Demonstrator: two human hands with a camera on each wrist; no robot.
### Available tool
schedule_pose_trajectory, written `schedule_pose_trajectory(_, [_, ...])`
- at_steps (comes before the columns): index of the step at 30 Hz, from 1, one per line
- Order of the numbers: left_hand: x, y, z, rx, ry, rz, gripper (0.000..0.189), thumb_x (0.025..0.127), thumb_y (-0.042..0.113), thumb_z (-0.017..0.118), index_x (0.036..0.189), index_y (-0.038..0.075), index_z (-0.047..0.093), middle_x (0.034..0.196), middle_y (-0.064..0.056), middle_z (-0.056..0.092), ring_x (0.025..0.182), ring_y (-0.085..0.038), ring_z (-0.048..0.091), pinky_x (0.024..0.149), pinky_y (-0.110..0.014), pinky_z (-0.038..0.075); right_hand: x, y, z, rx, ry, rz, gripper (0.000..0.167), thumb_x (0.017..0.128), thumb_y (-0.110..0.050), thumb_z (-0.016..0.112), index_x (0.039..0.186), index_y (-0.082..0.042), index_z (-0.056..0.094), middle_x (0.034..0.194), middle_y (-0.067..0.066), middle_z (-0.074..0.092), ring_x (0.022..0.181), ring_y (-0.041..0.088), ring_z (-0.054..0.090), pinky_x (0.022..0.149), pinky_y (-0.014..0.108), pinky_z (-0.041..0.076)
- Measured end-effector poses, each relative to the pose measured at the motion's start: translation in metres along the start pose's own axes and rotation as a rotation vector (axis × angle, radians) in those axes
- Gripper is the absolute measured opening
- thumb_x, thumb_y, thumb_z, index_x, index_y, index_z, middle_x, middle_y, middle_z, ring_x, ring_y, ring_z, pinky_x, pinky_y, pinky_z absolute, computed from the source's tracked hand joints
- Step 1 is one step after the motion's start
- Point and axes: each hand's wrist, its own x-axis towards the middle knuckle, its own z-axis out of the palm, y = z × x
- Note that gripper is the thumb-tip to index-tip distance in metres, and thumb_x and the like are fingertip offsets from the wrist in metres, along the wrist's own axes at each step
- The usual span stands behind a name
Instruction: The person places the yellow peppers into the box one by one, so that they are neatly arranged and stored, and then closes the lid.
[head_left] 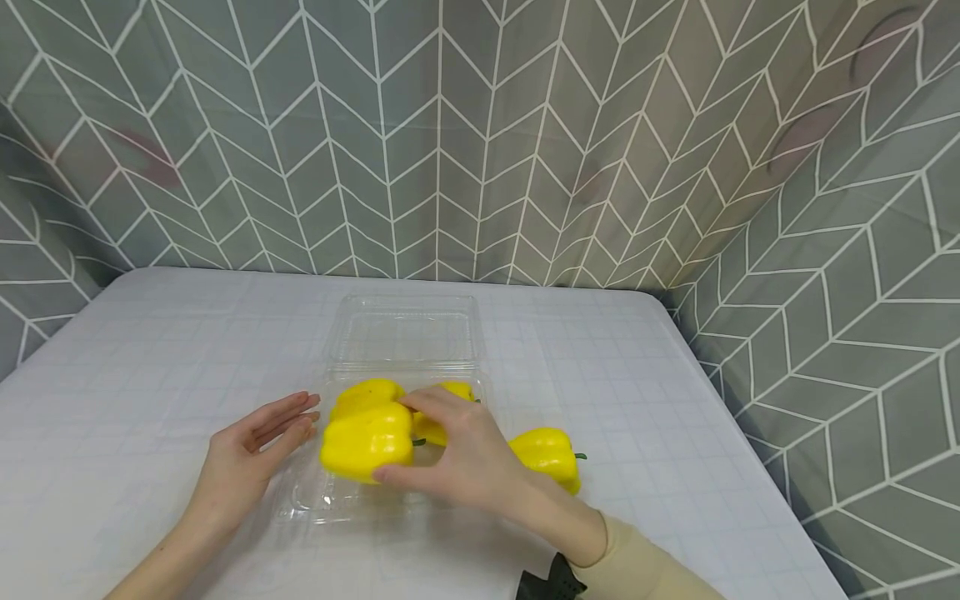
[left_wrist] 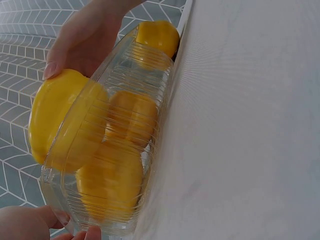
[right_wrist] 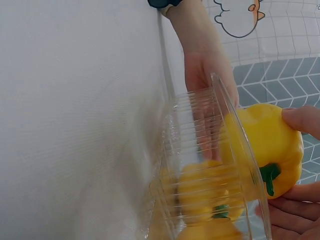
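Observation:
In the head view, my right hand [head_left: 476,454] grips a yellow bell pepper [head_left: 363,442] from its right side, thumb at the near side and fingers at the far side. The pepper, with its green stem, is tilted partly over the rim of a clear plastic clamshell container [head_left: 315,504]. Two more yellow peppers lie inside, a left one [head_left: 367,393] and a right one [head_left: 456,389] partly hidden by my right hand. My left hand [head_left: 251,446] is beside the container's left edge, fingers loosely extended; in the left wrist view its fingertips [left_wrist: 62,217] are right at the container's corner.
Another yellow bell pepper [head_left: 547,454] lies on the table right of the container, partly behind my right forearm. The container's lid [head_left: 405,329] is folded back flat toward the far edge. A pale checked cloth covers the table [head_left: 637,375]; patterned curtains [head_left: 465,150] surround it.

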Motion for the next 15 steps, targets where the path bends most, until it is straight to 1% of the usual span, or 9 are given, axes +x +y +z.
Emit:
schedule_pose_trajectory(4, [0.0,-0.001,-0.001,-0.005,0.001,-0.003,0.047,0.098,0.019,0.066,0.14,0.001,0.054,0.13,0.006,0.068,0.107,0.006,0.065,0.086,-0.014,0.056,0.0,-0.001,0.002,-0.033,-0.017,0.007,0.068,0.078,-0.052,0.082,0.132,-0.016,0.062,0.13,-0.009,0.062,0.117,0.008,0.058,0.102,0.027,0.052])
schedule_pose_trajectory(10, [0.001,-0.002,-0.001,-0.019,0.009,-0.002,0.047,0.097,0.016,0.067,0.14,0.001,0.054,0.127,0.015,0.067,0.106,0.007,0.065,0.085,-0.013,0.057,-0.001,0.0,0.008,-0.052,-0.029,0.004,0.07,0.077,-0.051,0.083,0.131,-0.014,0.062,0.123,-0.01,0.063,0.111,0.006,0.06,0.101,0.024,0.052])
schedule_pose_trajectory(13, [0.001,-0.002,-0.001,-0.009,0.011,-0.009,0.047,0.097,0.017,0.067,0.14,0.002,0.054,0.126,0.016,0.067,0.105,0.008,0.064,0.084,-0.012,0.056,-0.002,0.001,0.012,-0.069,-0.034,-0.004,0.07,0.077,-0.051,0.083,0.131,-0.012,0.062,0.123,-0.008,0.064,0.11,0.007,0.061,0.1,0.023,0.052])
schedule_pose_trajectory(15, [0.002,-0.001,-0.001,0.004,0.009,-0.013,0.047,0.098,0.018,0.066,0.14,0.002,0.054,0.127,0.014,0.067,0.106,0.008,0.064,0.085,-0.011,0.056,-0.003,0.001,0.014,-0.084,-0.036,-0.011,0.071,0.077,-0.051,0.083,0.131,-0.011,0.062,0.125,-0.006,0.064,0.112,0.008,0.061,0.101,0.023,0.051])
